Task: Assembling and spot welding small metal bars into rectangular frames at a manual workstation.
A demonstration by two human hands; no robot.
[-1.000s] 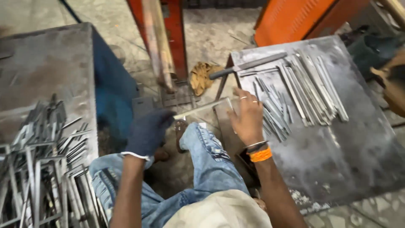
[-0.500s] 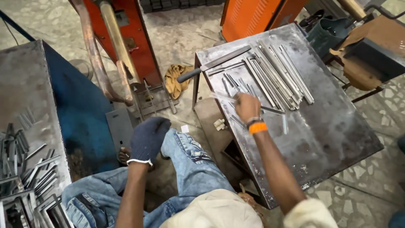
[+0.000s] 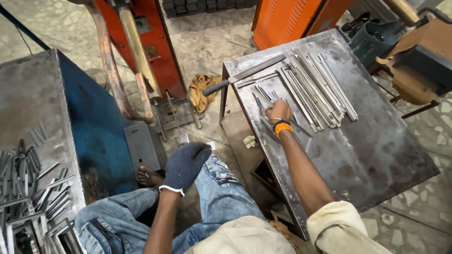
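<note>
My right hand (image 3: 278,112), bare with an orange band at the wrist, reaches onto the grey steel table (image 3: 376,155) on my right. Its fingers are curled over a short metal strip in the small heap of short strips (image 3: 263,96). Beyond the hand lies a row of long flat metal strips (image 3: 320,89). My left hand (image 3: 186,164), in a dark glove, rests curled on my left knee in blue jeans (image 3: 221,188), and I see nothing in it.
A long flat file with a black handle (image 3: 245,75) lies at the table's far left corner. A blue bench with several bent metal pieces (image 3: 33,197) stands at my left. A red welding machine with copper arms (image 3: 132,61) and a foot pedal (image 3: 141,148) are ahead.
My right hand has left the thin strip held at my knee and gone to the short strips on the table. The gloved left hand has dropped onto the knee without the strip.
</note>
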